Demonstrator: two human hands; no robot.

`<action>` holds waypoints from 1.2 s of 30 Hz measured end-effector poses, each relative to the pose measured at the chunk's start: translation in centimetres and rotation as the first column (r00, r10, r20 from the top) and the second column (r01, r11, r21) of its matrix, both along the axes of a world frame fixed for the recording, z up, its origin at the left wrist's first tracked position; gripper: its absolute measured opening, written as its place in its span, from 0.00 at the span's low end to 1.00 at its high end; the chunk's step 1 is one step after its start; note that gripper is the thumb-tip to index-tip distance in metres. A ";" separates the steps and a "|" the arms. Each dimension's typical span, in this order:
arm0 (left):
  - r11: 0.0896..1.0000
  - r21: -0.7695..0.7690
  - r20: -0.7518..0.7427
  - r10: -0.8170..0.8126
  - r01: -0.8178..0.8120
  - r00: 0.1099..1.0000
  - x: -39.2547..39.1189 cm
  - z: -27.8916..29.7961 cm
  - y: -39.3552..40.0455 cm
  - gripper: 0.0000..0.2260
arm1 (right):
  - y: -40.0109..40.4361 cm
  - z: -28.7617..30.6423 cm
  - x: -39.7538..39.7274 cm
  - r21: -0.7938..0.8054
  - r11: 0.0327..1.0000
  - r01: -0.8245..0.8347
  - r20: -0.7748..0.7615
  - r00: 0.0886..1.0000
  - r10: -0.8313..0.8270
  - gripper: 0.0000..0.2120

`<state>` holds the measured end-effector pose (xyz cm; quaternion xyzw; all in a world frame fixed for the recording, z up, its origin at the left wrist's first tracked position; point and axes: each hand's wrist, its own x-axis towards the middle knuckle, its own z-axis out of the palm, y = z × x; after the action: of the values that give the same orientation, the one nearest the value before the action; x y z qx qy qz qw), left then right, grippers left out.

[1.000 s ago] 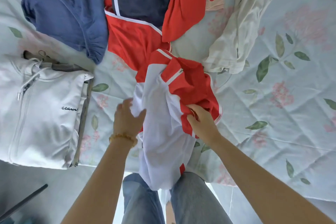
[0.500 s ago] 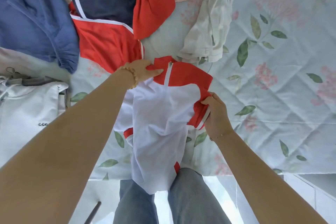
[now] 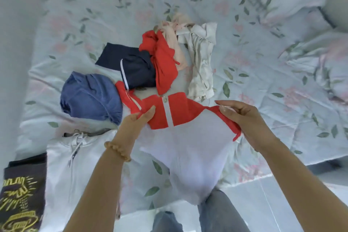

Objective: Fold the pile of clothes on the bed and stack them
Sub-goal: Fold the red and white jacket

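Note:
A red and white jacket (image 3: 190,149) with a white zip strip hangs spread between my hands above the bed's near edge. My left hand (image 3: 136,124) pinches its red left shoulder. My right hand (image 3: 244,118) pinches the red right shoulder. Its white body droops toward my legs. Behind it lies the unfolded pile: a blue garment (image 3: 90,96), a navy piece (image 3: 135,68), a red garment (image 3: 163,62), a pale pink one (image 3: 175,43) and a cream one (image 3: 201,62). A folded white hoodie (image 3: 75,171) sits at the near left.
A folded dark shirt with yellow print (image 3: 20,194) lies left of the hoodie at the bed's corner. The floral bedsheet (image 3: 273,81) stretches bare to the right. Rumpled pillows (image 3: 320,58) lie far right. My jeans-clad legs (image 3: 216,214) stand against the bed edge.
Both hands lifted the jacket and spread it wide by its shoulders. The view has pulled back and shows more of the bed.

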<state>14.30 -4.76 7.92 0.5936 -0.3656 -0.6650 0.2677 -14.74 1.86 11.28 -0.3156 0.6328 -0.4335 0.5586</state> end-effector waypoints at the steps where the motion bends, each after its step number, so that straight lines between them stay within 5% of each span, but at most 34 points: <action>1: 0.998 -0.054 -0.012 -0.030 0.029 0.999 0.5 2.9 0.3 0.23 | 0.3 2.5 0.4 -0.040 0.999 -0.030 -0.033 0.999 0.028 0.17; 5: 0.967 -0.239 -0.046 -0.099 0.086 0.994 1.8 13.7 0.4 0.15 | 0.7 12.5 1.5 -0.233 0.969 -0.087 -0.152 0.987 0.052 0.10; 9: 0.906 -0.398 -0.073 -0.186 0.142 0.980 2.3 23.1 -0.1 0.21 | 0.8 21.6 1.4 -0.389 0.918 -0.074 -0.218 0.976 -0.013 0.11; 14: 0.845 -0.520 -0.155 -0.238 0.125 0.959 2.0 33.1 -0.9 0.17 | 0.9 30.5 -0.6 -0.547 0.837 -0.019 -0.236 0.963 -0.133 0.14; 18: 0.809 -0.587 -0.258 -0.226 0.034 0.939 0.8 39.2 -1.1 0.14 | 0.0 35.7 -3.1 -0.527 0.849 -0.038 -0.195 0.978 -0.078 0.14; 21: 0.773 -0.634 -0.289 -0.246 0.007 0.925 -1.4 42.5 -0.8 0.14 | -0.1 38.4 -4.8 -0.384 0.899 -0.208 -0.174 0.973 0.151 0.10; 24: 0.737 -0.676 -0.256 -0.230 -0.004 0.939 -4.8 44.8 -0.2 0.16 | -0.1 39.0 -6.2 -0.206 0.878 -0.431 -0.266 0.889 0.373 0.26; 31: 0.738 -0.672 -0.020 -0.097 0.059 0.995 -11.8 46.0 -0.2 0.28 | -0.7 40.0 -14.2 -0.533 0.830 -0.162 0.062 0.971 0.229 0.26; 36: 0.716 -0.593 0.273 -0.253 0.369 0.928 -14.0 45.7 0.1 0.25 | -1.5 42.3 -18.5 -0.575 0.811 -0.108 0.191 0.946 0.262 0.30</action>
<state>0.28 -4.64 53.57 0.4530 -0.6844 -0.4840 0.3033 -33.27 0.40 53.54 -0.4650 0.3655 -0.5796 0.5606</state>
